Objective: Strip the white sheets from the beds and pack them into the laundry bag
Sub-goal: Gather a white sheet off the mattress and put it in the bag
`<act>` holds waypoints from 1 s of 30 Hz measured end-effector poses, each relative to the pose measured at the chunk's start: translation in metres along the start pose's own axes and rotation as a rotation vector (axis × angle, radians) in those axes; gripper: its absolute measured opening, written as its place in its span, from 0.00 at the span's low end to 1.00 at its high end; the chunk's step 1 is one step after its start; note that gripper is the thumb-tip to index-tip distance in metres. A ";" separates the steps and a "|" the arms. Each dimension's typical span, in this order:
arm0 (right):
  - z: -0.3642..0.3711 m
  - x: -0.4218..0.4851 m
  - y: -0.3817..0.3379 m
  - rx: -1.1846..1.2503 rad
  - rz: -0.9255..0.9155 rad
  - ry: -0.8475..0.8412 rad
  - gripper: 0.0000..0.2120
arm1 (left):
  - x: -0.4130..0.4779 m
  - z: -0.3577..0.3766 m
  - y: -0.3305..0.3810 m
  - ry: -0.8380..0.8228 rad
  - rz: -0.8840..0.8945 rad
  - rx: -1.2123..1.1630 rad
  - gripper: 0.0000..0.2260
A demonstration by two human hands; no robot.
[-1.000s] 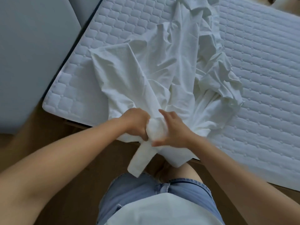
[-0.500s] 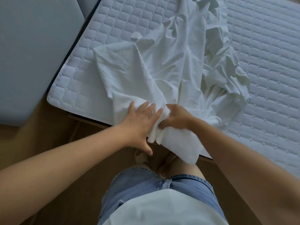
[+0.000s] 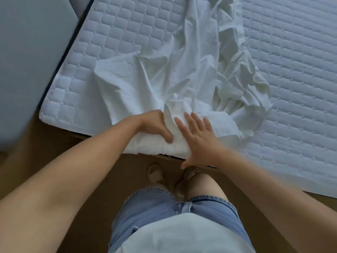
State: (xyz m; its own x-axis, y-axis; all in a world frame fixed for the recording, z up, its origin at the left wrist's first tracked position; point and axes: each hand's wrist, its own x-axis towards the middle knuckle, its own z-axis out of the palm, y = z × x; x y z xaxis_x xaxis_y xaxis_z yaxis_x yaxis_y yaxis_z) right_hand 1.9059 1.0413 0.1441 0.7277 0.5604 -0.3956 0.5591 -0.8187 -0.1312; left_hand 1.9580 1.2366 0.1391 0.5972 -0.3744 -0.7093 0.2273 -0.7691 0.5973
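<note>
Quilted mattress [image 3: 291, 88] lies bare toward 3 o'clock. White sheet [image 3: 173, 70] trails down from 12 o'clock and is bunched at the near mattress edge. There the left hand [image 3: 155, 126] grips it, while the right hand [image 3: 198, 141] presses flat, fingers spread.

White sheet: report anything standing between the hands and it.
Nothing visible does. The left hand grips the bunched white sheet at the mattress edge, and the right hand rests flat on it with straight fingers. No laundry bag is in view, so that route cannot be judged.
</note>
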 end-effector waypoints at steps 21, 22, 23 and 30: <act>0.013 0.091 0.119 0.734 0.503 -0.297 0.28 | 0.125 0.018 -0.011 0.411 0.311 0.833 0.34; 0.025 0.091 0.120 0.556 0.504 -0.168 0.32 | 0.143 0.015 -0.011 0.350 0.244 0.827 0.31; 0.035 0.088 0.116 0.396 0.493 -0.029 0.35 | 0.161 0.015 -0.012 0.263 0.165 0.774 0.29; 0.103 0.116 0.102 0.229 0.369 -0.176 0.54 | 0.205 0.005 -0.038 0.348 0.083 0.651 0.40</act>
State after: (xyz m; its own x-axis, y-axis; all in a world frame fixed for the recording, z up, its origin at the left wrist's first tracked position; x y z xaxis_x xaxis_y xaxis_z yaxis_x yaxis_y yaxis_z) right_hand 2.0064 1.0103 -0.0084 0.7718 0.2127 -0.5993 0.1587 -0.9770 -0.1424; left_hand 2.0684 1.1864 -0.0305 0.8264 -0.3420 -0.4473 -0.2665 -0.9374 0.2243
